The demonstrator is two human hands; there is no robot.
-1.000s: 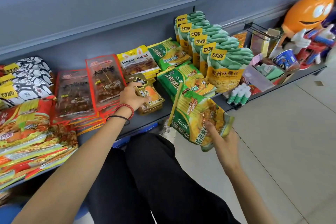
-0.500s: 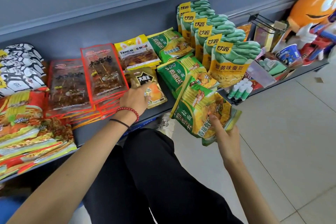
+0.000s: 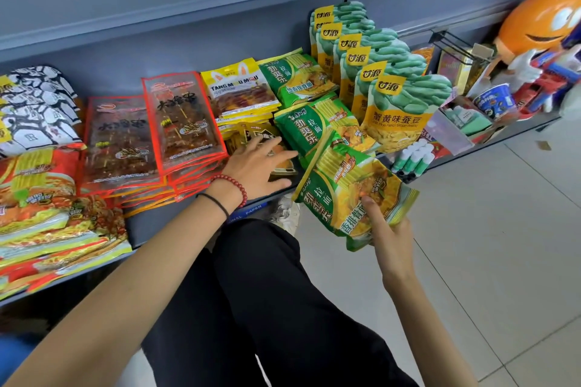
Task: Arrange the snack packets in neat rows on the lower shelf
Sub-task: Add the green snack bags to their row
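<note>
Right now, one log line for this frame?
left grip: flat on dark-and-yellow foil packets | right grip: holds green-and-yellow plastic noodle packets, off grey metal shelf

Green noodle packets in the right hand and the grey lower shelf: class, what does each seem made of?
Green and yellow noodle packets: likely thin plastic film, glossy, judging by the sheen and crinkled edges. Grey lower shelf: probably painted metal, matt, judging by its thin flat edge and even colour.
</note>
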